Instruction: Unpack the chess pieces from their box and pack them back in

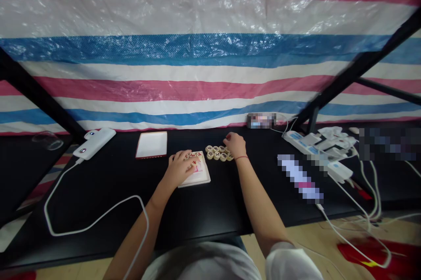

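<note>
"On the black table (204, 218), where are the hands and the game pieces lying?"

"The left hand (179, 168) is resting over the shallow white box (199, 179), fingers parted above the red-marked pieces (199, 154); whether it is pinching one, I cannot tell. The right hand (236, 143) is resting, fingers curled, at the right end of the dark-marked pieces (216, 155), which are sitting in two rows just right of the box. Its fingertips are hiding, so I cannot tell whether it is gripping anything."

"How is one handling these well?"

"In my judgement, by bracing the box lightly with one hand while taking each piece by its rim, sparing its neighbours."

"Which way are they pointing?"

"The rows are running left to right, their long axis following the table's length. Each round piece is facing upward, showing no long axis of its own."
</note>
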### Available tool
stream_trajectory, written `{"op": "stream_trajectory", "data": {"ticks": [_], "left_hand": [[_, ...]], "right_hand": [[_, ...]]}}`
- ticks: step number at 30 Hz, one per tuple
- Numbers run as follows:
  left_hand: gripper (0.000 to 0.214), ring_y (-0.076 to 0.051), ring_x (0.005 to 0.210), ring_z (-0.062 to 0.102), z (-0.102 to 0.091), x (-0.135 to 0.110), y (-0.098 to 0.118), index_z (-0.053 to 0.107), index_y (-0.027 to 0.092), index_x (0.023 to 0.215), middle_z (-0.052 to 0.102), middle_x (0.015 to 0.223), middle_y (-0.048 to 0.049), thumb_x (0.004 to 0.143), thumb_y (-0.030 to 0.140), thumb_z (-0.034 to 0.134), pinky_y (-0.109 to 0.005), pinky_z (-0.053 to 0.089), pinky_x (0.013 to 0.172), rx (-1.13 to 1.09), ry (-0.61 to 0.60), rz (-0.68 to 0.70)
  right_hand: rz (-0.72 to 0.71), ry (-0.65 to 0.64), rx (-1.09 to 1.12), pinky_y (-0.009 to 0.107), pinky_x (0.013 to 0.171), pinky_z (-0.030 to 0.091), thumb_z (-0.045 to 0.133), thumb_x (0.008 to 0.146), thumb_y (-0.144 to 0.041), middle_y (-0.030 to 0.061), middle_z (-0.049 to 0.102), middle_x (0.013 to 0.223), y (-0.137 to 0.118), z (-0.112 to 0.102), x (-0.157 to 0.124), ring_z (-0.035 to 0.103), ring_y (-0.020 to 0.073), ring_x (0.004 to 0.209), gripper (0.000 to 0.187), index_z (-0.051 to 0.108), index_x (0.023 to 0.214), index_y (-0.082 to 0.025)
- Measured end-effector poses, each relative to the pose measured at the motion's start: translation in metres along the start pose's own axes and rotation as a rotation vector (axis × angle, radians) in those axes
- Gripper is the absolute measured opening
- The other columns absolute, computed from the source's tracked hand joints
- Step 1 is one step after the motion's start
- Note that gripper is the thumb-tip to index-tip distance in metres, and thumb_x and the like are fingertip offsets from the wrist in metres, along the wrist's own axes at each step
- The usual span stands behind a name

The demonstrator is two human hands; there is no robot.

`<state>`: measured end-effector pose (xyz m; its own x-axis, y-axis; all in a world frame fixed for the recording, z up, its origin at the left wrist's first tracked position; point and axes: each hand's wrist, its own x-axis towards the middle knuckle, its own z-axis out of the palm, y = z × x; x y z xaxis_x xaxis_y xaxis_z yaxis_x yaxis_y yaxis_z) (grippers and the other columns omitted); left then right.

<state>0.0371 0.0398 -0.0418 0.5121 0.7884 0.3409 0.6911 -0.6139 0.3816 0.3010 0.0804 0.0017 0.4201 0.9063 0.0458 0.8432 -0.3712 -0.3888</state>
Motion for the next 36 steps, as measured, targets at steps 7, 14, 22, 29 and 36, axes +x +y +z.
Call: {"op": "stream_trajectory", "data": {"ticks": [7,14,22,29,36], "left_hand": [[0.031,-0.028,0.118,0.051,-0.002,0.000,0.000,0.065,0.037,0.116,0.058,0.131,-0.0040,0.086,0.027,0.060,-0.051,0.040,0.097,0.008,-0.034,-0.014],[0.058,-0.035,0.134,0.039,-0.011,0.011,0.007,0.048,0.028,0.138,0.046,0.143,-0.0131,0.084,0.039,0.065,-0.065,0.024,0.110,0.012,0.138,-0.002],[0.036,-0.021,0.124,0.052,-0.012,0.033,0.023,0.053,0.029,0.129,0.054,0.134,-0.0072,0.093,0.030,0.054,-0.037,0.045,0.105,-0.283,0.108,0.172],[0.018,-0.018,0.098,0.061,-0.016,0.025,0.026,0.060,0.022,0.106,0.063,0.103,-0.0047,0.088,0.022,0.057,-0.032,0.049,0.088,-0.313,0.168,0.074],[0.005,-0.020,0.098,0.058,-0.016,0.017,0.025,0.063,0.023,0.086,0.069,0.098,-0.0012,0.082,0.020,0.062,-0.037,0.038,0.089,-0.110,0.099,0.056]], "right_hand": [[-0.204,0.122,0.650,0.029,0.073,0.051,0.062,0.080,-0.035,0.0040,0.071,0.081,-0.011,0.011,-0.048,0.066,0.0175,0.074,0.020,0.069,0.088,-0.018],[-0.274,0.027,1.062,0.032,0.075,0.058,0.067,0.078,-0.049,0.0094,0.072,0.098,-0.031,0.029,-0.084,0.069,0.0190,0.082,0.034,0.068,0.093,-0.018],[-0.302,-0.055,1.181,0.030,0.070,0.060,0.075,0.072,-0.046,0.0071,0.072,0.094,-0.029,0.031,-0.085,0.068,0.0188,0.083,0.034,0.067,0.092,-0.020],[-0.311,-0.173,1.253,0.034,0.077,0.059,0.077,0.071,-0.045,0.0078,0.072,0.098,-0.027,0.034,-0.083,0.069,0.0201,0.090,0.036,0.066,0.093,-0.020],[-0.189,-0.090,1.228,0.026,0.049,0.054,0.069,0.076,-0.054,0.0046,0.069,0.074,-0.017,0.027,-0.075,0.064,0.0146,0.058,0.039,0.067,0.087,-0.017]]}}
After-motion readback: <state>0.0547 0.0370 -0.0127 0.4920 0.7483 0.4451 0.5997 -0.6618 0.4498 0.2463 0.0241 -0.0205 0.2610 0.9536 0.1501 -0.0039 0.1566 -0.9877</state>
